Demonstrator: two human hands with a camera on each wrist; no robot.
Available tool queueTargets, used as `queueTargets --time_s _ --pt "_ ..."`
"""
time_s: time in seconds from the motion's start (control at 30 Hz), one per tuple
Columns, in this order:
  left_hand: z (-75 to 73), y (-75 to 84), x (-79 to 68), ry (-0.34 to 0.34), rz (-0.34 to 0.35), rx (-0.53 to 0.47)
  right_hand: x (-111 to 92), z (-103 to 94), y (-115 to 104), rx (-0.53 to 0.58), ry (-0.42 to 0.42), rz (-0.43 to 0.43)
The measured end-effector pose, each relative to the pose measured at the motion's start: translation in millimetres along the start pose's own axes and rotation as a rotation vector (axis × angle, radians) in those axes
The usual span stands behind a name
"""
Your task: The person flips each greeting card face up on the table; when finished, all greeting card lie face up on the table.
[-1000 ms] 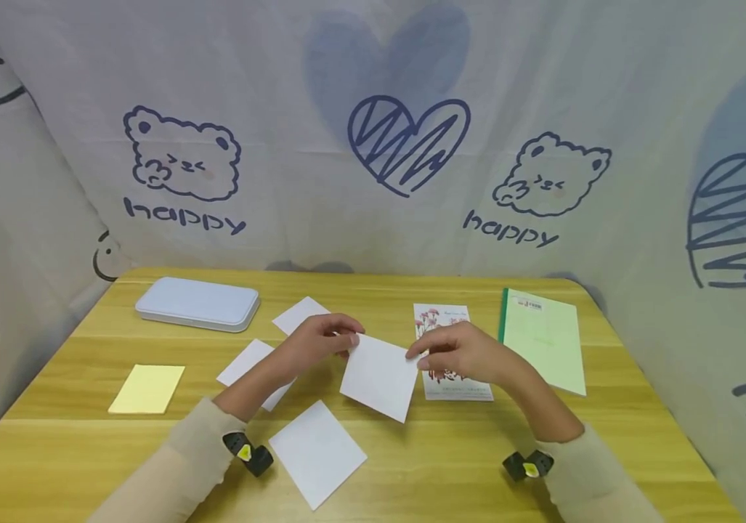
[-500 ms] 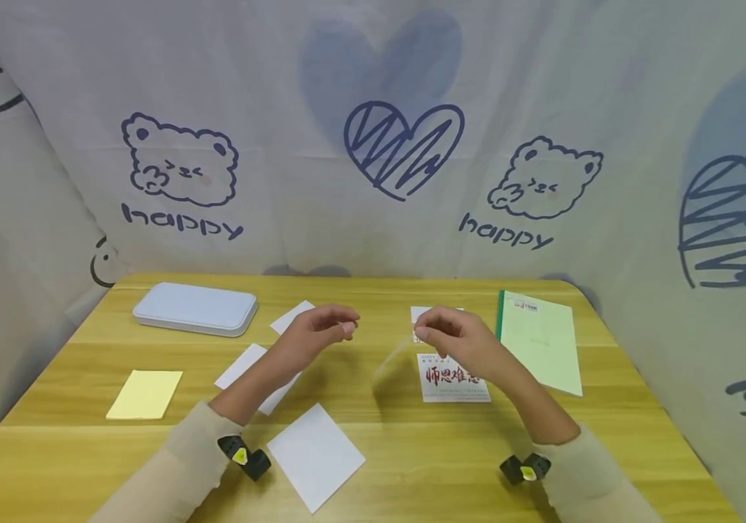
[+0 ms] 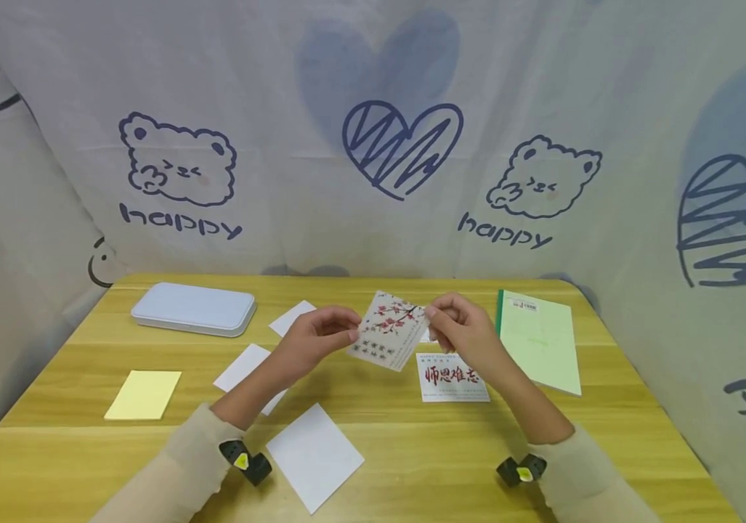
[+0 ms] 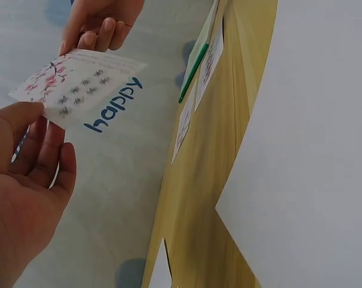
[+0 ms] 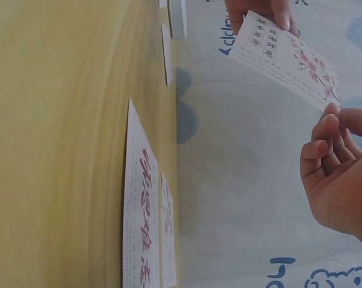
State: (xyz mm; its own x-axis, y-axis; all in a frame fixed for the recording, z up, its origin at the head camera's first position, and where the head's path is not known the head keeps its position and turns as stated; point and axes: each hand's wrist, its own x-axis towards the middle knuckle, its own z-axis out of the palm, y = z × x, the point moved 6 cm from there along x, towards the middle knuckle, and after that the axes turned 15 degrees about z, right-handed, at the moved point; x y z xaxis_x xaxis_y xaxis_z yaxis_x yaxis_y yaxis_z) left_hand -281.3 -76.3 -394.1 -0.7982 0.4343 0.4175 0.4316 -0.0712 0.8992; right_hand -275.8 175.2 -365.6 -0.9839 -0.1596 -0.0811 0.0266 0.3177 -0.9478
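A square card (image 3: pixel 388 330) printed with a pink blossom branch and dark characters is held above the table, printed side up. My left hand (image 3: pixel 312 341) pinches its left edge between thumb and fingers. The upper right corner is pinched by my right hand (image 3: pixel 467 330), as the right wrist view also shows at the card (image 5: pixel 289 57). Below the right hand lies a card with red characters (image 3: pixel 454 379). Another flowered card (image 5: pixel 168 222) lies behind that one, mostly hidden by the right hand in the head view. Near the left forearm sits a blank white card (image 3: pixel 316 457).
Two more white cards, a nearer one (image 3: pixel 242 365) and a farther one (image 3: pixel 290 318), lie partly behind the left arm. A pale case (image 3: pixel 194 309) stands back left, with a yellow paper pad (image 3: pixel 144 394) in front. A green notebook (image 3: pixel 539 341) lies at right.
The held card has turned over from its blank side to its printed side. My left hand let go during the turn, while the right kept hold, and now grips it again.
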Motion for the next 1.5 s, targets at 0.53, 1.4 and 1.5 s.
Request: queueTargets --time_s 0.53,1.4,1.5 --pt "8.1 5.7 -4.6 -0.172 0.041 0.323 -5 36.1 3 -0.404 -0.073 -0.137" --pt "-27.9 -60.0 57.0 -0.217 -0.108 0.674 93 32.4 35 -0.653 -0.060 0.018" --pt "-30.7 -69.2 66.9 -0.234 -0.104 0.709 108 33.1 39 -0.676 -0.060 0.056"
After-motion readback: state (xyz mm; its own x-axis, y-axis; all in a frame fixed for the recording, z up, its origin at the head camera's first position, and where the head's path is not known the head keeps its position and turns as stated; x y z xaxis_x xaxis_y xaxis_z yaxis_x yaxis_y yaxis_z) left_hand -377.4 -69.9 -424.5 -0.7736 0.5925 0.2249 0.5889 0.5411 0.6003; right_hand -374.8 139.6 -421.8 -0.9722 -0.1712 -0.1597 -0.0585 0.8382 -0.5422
